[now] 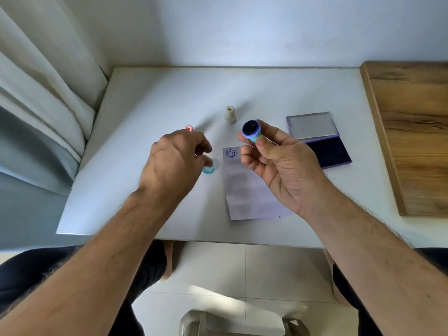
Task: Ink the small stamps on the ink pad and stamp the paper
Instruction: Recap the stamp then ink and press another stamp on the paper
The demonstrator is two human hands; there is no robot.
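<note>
My right hand (278,163) holds a small teal stamp (252,131) above the paper, its dark blue inked face turned up toward me. The white paper (247,190) lies on the table with one blue smiley print (230,153) in its top left corner. My left hand (174,161) hovers to the left of the paper, fingers curled over a teal cap (208,169) that rests on the table; whether it touches the cap I cannot tell. A pink stamp (189,128) peeks out behind that hand. A beige stamp (230,114) stands upright farther back. The ink pad (332,151) lies open at the right.
The white table (145,98) meets a wall at the back and a curtain (36,105) on the left. A wooden board (412,132) lies along the right side. The ink pad's lid (311,126) is folded back behind the pad. Below the front edge are my knees and a tiled floor.
</note>
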